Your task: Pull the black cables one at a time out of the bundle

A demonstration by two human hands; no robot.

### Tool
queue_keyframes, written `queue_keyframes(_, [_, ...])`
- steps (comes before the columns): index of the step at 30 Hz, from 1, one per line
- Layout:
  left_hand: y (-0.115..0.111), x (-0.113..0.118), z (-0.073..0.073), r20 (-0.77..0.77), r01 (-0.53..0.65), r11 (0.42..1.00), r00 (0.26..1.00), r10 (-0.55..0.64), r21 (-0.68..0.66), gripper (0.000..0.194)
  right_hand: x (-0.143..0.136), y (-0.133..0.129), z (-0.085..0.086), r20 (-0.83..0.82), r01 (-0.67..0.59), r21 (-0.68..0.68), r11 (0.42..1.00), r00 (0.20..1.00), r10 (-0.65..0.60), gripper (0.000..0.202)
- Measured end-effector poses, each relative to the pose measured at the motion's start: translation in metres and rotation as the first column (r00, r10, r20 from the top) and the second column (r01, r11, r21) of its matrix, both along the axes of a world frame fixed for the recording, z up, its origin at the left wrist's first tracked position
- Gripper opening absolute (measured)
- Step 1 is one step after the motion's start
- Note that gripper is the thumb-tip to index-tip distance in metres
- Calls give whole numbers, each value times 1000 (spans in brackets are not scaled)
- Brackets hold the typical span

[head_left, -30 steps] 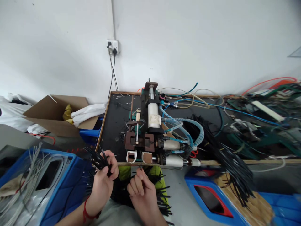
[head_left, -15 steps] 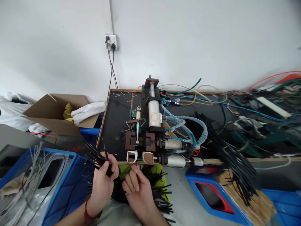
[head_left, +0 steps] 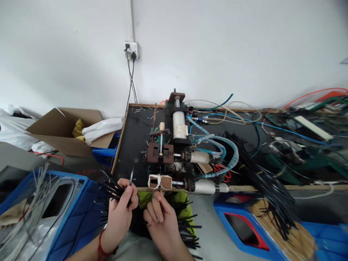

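My left hand [head_left: 123,206] is closed round a bunch of black cables [head_left: 112,188], their ends fanning out to the left. One cable end [head_left: 132,177] sticks up above its thumb. To its right, my right hand [head_left: 161,217] pinches a thin black cable just below two pale-edged pads [head_left: 165,182] of a pneumatic machine. The pads are together around the cable, whose thin tip shows above them; most of it is hidden by the fingers. Behind the pads is a brown metal clamp [head_left: 152,154], also closed. More black cables [head_left: 187,221] lie across the lap, on yellow-green cloth.
Air cylinders [head_left: 201,157] and blue hoses [head_left: 231,145] occupy the bench right of the pads. A long black cable bundle [head_left: 272,197] hangs over the front edge. Blue crates [head_left: 73,210] stand at left and right [head_left: 228,217]. An open carton [head_left: 65,145] is at far left.
The two pads and the brown clamp behind them have closed from apart to together. A cable end now stands higher above my left thumb. My right hand stays at the pads.
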State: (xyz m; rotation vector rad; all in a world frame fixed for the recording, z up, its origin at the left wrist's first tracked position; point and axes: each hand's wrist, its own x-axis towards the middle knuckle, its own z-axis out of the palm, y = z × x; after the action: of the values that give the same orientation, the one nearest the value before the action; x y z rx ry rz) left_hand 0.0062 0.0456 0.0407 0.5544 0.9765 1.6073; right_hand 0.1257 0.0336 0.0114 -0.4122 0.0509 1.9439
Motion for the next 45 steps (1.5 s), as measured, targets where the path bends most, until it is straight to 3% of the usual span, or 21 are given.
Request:
queue_keyframes(3, [-2,1,-2,-5,4,1000,1000,-4,-3,27,-1,0,0,79,29,12,999,996,-30,23])
queue_keyframes(6, [-5,3,-5,-24,6,999,1000,-7,-31,30,-3,-3,-5,273,91,80,993,956,-109,28])
queue_keyframes(9, [-10,5,-7,-61,19,998,998,-23,-63,34,-4,-12,-11,584,124,193,973,783,-216,38])
queue_keyframes(12, [-14,6,-10,-94,25,998,995,-31,-61,35,6,-29,-14,811,21,316,948,512,-282,45])
queue_keyframes(15, [-18,7,-15,-135,39,998,990,-45,-47,32,34,-43,-21,928,-225,362,905,182,-326,48])
queue_keyframes(17, [-21,6,-20,-178,81,996,980,-85,-31,28,61,-49,-29,935,-398,254,881,-133,-329,52])
queue_keyframes(19, [-25,6,-23,-247,121,992,961,-122,-21,26,88,-53,-34,845,-435,78,897,-448,-291,54])
queue_keyframes(21, [-28,7,-23,-340,154,988,928,-154,-25,27,104,-55,-29,749,-365,10,931,-614,-249,50])
queue_keyframes(22, [-30,9,-21,-383,168,985,909,-167,-32,27,106,-54,-21,739,-332,43,942,-624,-253,49])
queue_keyframes(24, [-32,14,-16,-430,173,984,885,-176,-46,28,96,-49,3,790,-292,207,934,-513,-336,43])
queue_keyframes(27, [-35,22,-8,-458,189,981,870,-182,-31,30,59,-33,41,866,-228,449,864,-126,-484,26])
queue_keyframes(29, [-35,25,-4,-492,223,975,848,-198,-8,31,34,-21,53,843,-207,537,817,93,-530,22])
queue_keyframes(32, [-30,22,-2,-505,222,975,838,-204,-26,35,15,-11,45,799,-77,576,814,262,-541,20])
queue_keyframes(35, [-21,13,-2,-474,94,994,874,-109,-54,39,12,-12,24,760,86,550,831,362,-540,25])
queue_keyframes(38, [-12,5,-3,-417,72,996,904,-88,-53,36,13,-16,12,808,19,475,880,386,-444,29])
queue_keyframes(42, [-8,3,-1,-483,189,980,853,-198,-68,31,12,-19,12,881,-228,469,853,188,-434,29])
queue_keyframes(45, [-7,5,3,-575,167,985,801,-167,-53,25,13,-17,13,889,-255,458,852,118,-443,30])
